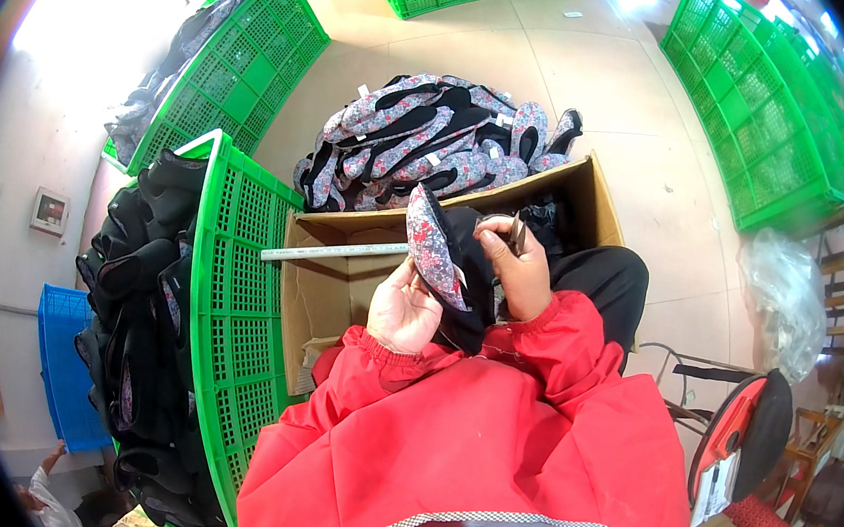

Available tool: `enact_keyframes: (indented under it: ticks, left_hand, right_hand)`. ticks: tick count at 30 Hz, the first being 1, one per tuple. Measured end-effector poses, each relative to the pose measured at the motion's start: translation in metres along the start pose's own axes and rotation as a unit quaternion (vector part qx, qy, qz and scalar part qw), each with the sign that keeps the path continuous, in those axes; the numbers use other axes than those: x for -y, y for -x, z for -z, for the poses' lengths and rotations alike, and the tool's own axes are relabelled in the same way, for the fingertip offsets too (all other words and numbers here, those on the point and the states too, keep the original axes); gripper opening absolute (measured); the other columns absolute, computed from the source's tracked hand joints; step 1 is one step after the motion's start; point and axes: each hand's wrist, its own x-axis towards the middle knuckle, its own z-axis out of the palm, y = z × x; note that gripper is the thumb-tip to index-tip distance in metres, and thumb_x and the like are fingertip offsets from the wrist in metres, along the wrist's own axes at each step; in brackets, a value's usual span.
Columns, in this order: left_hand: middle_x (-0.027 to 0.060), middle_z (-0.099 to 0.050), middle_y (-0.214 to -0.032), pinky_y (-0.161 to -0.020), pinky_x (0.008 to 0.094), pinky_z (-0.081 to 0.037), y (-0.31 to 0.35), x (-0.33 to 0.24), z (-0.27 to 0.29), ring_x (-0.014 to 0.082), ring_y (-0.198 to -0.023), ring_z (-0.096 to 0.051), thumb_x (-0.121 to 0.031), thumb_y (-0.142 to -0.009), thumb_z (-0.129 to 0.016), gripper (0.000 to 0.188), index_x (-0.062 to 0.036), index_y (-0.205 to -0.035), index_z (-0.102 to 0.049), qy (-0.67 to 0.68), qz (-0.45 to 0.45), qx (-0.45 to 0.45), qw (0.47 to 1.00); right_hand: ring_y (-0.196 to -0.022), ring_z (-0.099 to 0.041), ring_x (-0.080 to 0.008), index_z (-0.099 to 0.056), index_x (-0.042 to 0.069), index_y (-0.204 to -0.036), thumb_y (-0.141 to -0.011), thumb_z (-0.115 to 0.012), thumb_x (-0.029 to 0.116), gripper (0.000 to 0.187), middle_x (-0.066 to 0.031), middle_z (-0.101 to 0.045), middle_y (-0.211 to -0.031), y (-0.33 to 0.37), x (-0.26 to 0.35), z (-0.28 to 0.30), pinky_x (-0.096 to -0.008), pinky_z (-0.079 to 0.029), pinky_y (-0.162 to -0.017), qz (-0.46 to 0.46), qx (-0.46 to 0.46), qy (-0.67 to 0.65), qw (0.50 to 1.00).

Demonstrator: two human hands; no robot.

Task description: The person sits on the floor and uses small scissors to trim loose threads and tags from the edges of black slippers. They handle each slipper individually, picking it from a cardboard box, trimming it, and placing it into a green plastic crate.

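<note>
My left hand (404, 314) is closed on the lower edge of a padded fabric piece (434, 244), slipper-like in shape, with a grey and red floral print and black material along its right side. A small white tag sticks out near its lower tip. To the right of it, my right hand (520, 272) is closed round small metal snips (517, 234), blades pointing up. Black cloth lies between and below both hands. Beyond them is a heap of similar floral and black pieces (432, 144) with white tags.
An open cardboard box (603, 201) stands before me, a pale flat bar (333, 253) lying across it. Green crates (237, 318) stand at the left, one filled with black pieces (144, 289). Another green crate (747, 101) is at far right, near clear plastic (785, 300) and a round-seated chair (743, 442).
</note>
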Motion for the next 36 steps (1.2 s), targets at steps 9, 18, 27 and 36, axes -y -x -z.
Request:
enact_keyframes:
  ticks: [9, 18, 27, 36]
  left_hand:
    - [0.0132, -0.065, -0.11, -0.096, 0.0437, -0.047, 0.008, 0.001, -0.007, 0.0276, -0.103, -0.061, -0.02, -0.103, -0.04, 0.03, 0.0009, -0.115, -0.057, 0.005, 0.046, 0.176, 0.983]
    - [0.0058, -0.064, -0.117, -0.093, 0.0326, -0.049, 0.026, 0.003, -0.048, 0.0172, -0.103, -0.063, -0.019, -0.101, -0.05, 0.029, -0.0024, -0.124, -0.053, -0.153, -0.266, 0.126, 0.944]
    - [0.0018, -0.059, -0.098, -0.079, 0.0251, -0.047, -0.01, 0.012, 0.002, 0.0067, -0.09, -0.055, -0.007, -0.098, -0.054, 0.012, -0.0002, -0.108, -0.054, -0.491, -0.384, 0.031, 0.782]
    - [0.0081, -0.052, -0.095, -0.089, 0.0314, -0.039, -0.043, 0.037, -0.029, 0.0193, -0.096, -0.049, -0.019, -0.099, -0.05, 0.022, -0.0011, -0.108, -0.059, -0.528, -0.432, 0.023, 0.731]
  right_hand:
    - [-0.08, -0.055, -0.0105, -0.062, 0.002, -0.088, -0.088, -0.067, 0.004, 0.006, -0.0021, -0.061, -0.087, 0.0, 0.0, -0.017, -0.0256, -0.047, -0.073, 0.089, -0.037, 0.072, 0.993]
    - [-0.087, -0.064, -0.0095, -0.052, 0.003, -0.125, -0.097, -0.054, 0.042, 0.048, -0.0133, -0.062, -0.12, -0.014, 0.034, -0.001, -0.0159, -0.031, -0.045, 0.073, 0.068, -0.054, 0.994]
    - [-0.106, -0.058, -0.0174, -0.054, -0.007, -0.125, -0.092, -0.068, 0.022, 0.046, -0.0115, -0.059, -0.121, -0.008, 0.034, 0.002, -0.0298, -0.045, -0.095, 0.009, 0.105, 0.024, 0.994]
    - [-0.107, -0.056, -0.0181, -0.055, -0.005, -0.123, -0.089, -0.069, 0.014, 0.041, -0.01, -0.059, -0.118, 0.005, 0.043, 0.019, -0.0309, -0.043, -0.097, 0.115, 0.028, 0.134, 0.984]
